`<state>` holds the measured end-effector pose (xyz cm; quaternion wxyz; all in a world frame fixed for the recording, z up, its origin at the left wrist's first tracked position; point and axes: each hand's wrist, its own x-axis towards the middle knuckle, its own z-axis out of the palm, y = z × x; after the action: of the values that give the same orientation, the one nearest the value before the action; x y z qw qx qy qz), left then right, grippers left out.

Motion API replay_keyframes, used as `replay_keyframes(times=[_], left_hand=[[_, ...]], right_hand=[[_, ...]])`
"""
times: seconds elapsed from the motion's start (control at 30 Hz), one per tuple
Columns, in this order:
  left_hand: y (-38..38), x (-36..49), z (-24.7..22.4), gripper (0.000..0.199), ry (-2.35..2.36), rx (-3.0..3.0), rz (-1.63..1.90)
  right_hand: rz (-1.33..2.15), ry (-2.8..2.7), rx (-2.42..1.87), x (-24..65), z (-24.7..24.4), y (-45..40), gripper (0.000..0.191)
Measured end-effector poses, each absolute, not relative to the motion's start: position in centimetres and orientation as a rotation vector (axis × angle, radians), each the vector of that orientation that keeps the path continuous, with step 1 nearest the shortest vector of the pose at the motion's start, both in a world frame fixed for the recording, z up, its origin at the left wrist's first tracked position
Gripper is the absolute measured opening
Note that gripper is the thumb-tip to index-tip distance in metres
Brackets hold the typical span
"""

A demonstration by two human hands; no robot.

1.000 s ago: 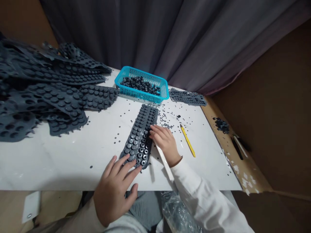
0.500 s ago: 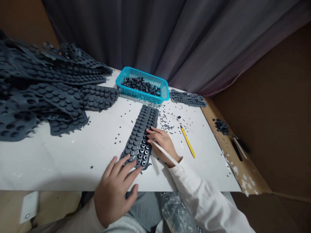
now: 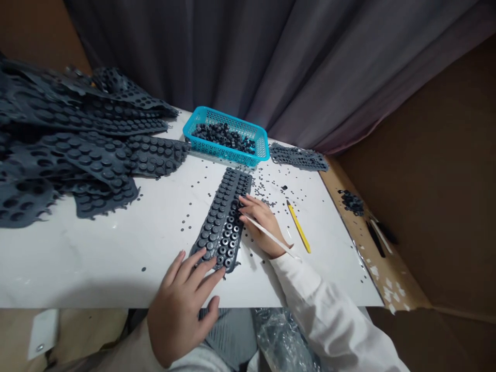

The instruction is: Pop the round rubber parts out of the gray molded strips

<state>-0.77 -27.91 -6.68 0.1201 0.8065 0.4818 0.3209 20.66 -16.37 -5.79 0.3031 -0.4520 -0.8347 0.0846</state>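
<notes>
A dark grey rubber sheet (image 3: 217, 212) with rows of round raised studs lies lengthwise on the white table. My left hand (image 3: 184, 302) is spread, its fingertips resting on the sheet's near end. In my right hand (image 3: 261, 225) a thin white stick (image 3: 271, 236) is pinched, its front end at the right-hand rows of the sheet. Whatever tip the stick has is hidden by the fingers. Nearer to me, several studs of those rows show shiny rings with open centres.
Behind the sheet stands a blue basket (image 3: 227, 155) of small black rubber pieces. Dark studded sheets (image 3: 89, 150) are heaped at left. To the right lie a yellow cutter-like tool (image 3: 298, 227), a perforated grey strip (image 3: 298, 157) and scattered tiny dark discs.
My right hand has shifted slightly farther up the sheet with the stick, which now lies at a flatter slant. My left hand stays on the near end.
</notes>
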Motion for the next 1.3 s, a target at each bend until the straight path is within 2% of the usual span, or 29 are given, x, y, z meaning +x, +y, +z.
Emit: replay_keyframes(times=[0.2,0.67,0.83,1.03,1.3], left_hand=[[-27.8,-0.8,-6.7,0.032,1.403,2.403,0.913],[-27.8,-0.9,-6.8,0.032,1.399,2.412,0.945],[-27.8,-0.9,-6.9,0.032,1.397,2.412,0.939],[-27.9,-0.9,-6.8,0.031,1.401,2.416,0.951],[-27.9,-0.8,-6.9,0.032,1.392,2.378,0.966]], right_hand=[[0.283,-2.264,-1.226,20.2,-6.1,-16.4,0.015],[-0.143,-2.384,-1.236,20.7,-5.9,-15.0,0.016],[-0.018,-2.096,-1.371,21.7,-5.8,-14.0,0.018],[0.279,-2.192,-1.221,21.2,-6.0,-14.8,0.015],[0.26,-2.276,-1.255,20.6,-6.3,-14.7,0.017]])
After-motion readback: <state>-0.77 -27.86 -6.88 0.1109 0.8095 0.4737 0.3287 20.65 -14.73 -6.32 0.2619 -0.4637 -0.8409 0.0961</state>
